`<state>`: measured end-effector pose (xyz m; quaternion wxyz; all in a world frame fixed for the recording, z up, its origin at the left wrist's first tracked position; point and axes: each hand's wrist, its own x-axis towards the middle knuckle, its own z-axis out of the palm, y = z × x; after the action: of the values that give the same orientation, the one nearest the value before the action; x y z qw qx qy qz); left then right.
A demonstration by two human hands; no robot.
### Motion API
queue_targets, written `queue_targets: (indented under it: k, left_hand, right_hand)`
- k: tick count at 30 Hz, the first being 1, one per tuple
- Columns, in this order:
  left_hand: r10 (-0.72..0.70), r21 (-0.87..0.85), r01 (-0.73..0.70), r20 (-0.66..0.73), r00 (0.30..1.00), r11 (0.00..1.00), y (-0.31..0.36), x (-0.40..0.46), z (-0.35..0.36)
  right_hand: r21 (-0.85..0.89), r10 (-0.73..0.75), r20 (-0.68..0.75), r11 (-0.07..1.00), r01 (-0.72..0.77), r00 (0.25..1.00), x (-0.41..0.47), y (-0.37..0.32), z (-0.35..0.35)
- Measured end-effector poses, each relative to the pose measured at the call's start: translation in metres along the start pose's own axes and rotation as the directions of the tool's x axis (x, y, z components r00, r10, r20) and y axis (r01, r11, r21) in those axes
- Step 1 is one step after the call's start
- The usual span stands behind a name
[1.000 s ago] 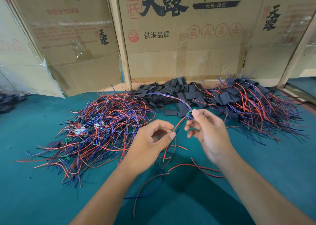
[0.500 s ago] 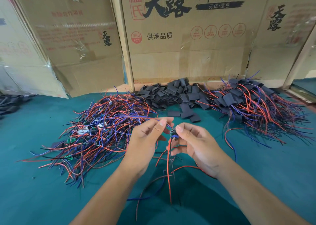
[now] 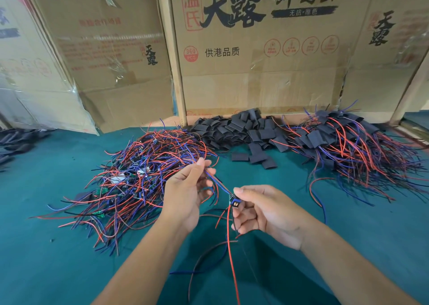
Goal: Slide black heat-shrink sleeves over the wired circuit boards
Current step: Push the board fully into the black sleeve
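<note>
My right hand (image 3: 269, 214) pinches a small wired circuit board (image 3: 234, 202) between thumb and fingers above the green table. Its red wire (image 3: 231, 253) hangs down toward me. My left hand (image 3: 188, 188) pinches the board's blue and red wires (image 3: 213, 180) up and to the left of the board. A pile of bare wired boards (image 3: 144, 177) lies to the left. Loose black heat-shrink sleeves (image 3: 246, 133) are heaped at the back centre. Sleeved boards with wires (image 3: 343, 146) are piled at the back right.
Cardboard boxes (image 3: 255, 56) stand as a wall along the back of the green table (image 3: 58, 258). A few loose wires (image 3: 204, 265) lie on the table under my hands. More dark sleeves (image 3: 16, 140) lie at the far left edge.
My left hand has drawn the wires up and to the left, away from the board. My right hand has moved slightly right and lower with the board.
</note>
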<state>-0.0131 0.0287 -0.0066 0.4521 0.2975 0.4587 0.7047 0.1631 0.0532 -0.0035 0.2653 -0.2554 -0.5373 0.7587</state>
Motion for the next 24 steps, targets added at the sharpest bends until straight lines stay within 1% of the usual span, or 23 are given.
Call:
queue_targets:
  k: [3,7,9,11,12,14,15,17,19,20,21,24]
  left_hand:
    - [-0.069,-0.023,0.067,-0.081,0.994,0.997,-0.006,0.005,-0.002]
    - [-0.144,-0.015,0.143,-0.077,0.987,0.99,-0.014,0.007,-0.002]
    - [-0.152,-0.007,0.152,-0.073,0.986,0.988,-0.017,0.009,-0.003]
    - [-0.154,-0.002,0.154,-0.07,0.986,0.988,-0.019,0.01,-0.004]
    - [-0.148,0.009,0.149,-0.065,0.987,0.989,-0.02,0.011,-0.005]
    - [-0.119,0.047,0.122,-0.054,0.991,0.991,-0.023,0.011,-0.005]
    - [-0.102,0.066,0.106,-0.054,0.993,0.992,-0.025,0.012,-0.004]
    - [-0.078,0.1,0.084,-0.061,0.995,0.992,-0.029,0.013,-0.002]
    - [-0.06,0.124,0.066,-0.056,0.997,0.99,-0.032,0.014,-0.002]
    - [-0.051,0.133,0.057,-0.05,0.997,0.989,-0.033,0.014,-0.002]
    - [-0.042,0.142,0.048,-0.043,0.998,0.989,-0.034,0.014,-0.002]
    - [-0.017,0.154,0.02,-0.019,1.0,0.988,-0.037,0.013,-0.001]
  right_hand:
    - [-0.088,0.044,-0.027,0.995,-0.046,0.999,0.0,0.004,0.0]
    - [-0.272,0.077,-0.071,0.958,-0.093,0.995,0.002,0.012,-0.006]
    - [-0.367,0.078,-0.097,0.924,-0.109,0.992,0.003,0.014,-0.011]
    - [-0.508,0.026,-0.184,0.853,-0.118,0.983,0.004,0.014,-0.018]
    - [-0.589,-0.032,-0.245,0.799,-0.122,0.969,0.006,0.012,-0.023]
    - [-0.733,-0.184,-0.358,0.663,-0.153,0.915,0.015,0.003,-0.035]
    - [-0.793,-0.258,-0.386,0.583,-0.176,0.886,0.022,-0.004,-0.04]
    - [-0.895,-0.359,-0.366,0.39,-0.218,0.859,0.045,-0.02,-0.052]
    - [-0.948,-0.365,-0.313,0.175,-0.265,0.877,0.074,-0.033,-0.067]
    - [-0.956,-0.347,-0.291,0.09,-0.278,0.891,0.088,-0.038,-0.074]
    - [-0.962,-0.327,-0.267,0.029,-0.273,0.906,0.102,-0.042,-0.08]
    - [-0.973,-0.274,-0.197,-0.064,-0.222,0.942,0.136,-0.049,-0.09]
